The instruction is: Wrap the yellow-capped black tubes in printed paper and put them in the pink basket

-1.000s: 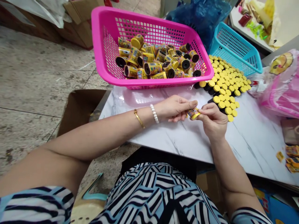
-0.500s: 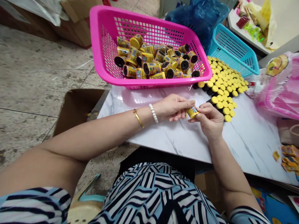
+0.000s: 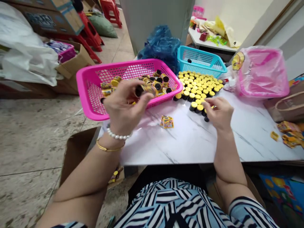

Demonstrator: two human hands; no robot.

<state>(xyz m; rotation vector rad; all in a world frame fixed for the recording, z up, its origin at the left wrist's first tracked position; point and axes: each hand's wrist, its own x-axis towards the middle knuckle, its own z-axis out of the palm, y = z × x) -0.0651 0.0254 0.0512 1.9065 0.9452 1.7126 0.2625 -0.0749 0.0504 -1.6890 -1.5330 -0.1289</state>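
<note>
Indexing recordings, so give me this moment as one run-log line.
Left hand: at pink basket, grip unclear | right hand: by yellow-capped canisters | small packets: on table between hands

Single head-worn view, facing forward and down, striped top [image 3: 171, 202] closest, tabletop [image 3: 187, 145] just beyond, pink basket [image 3: 83, 91] farther.

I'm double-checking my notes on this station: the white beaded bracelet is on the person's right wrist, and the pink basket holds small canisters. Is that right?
One slip: the wrist. The head view shows the white beaded bracelet on the wrist of the left hand. The pink basket does hold small canisters.
</note>
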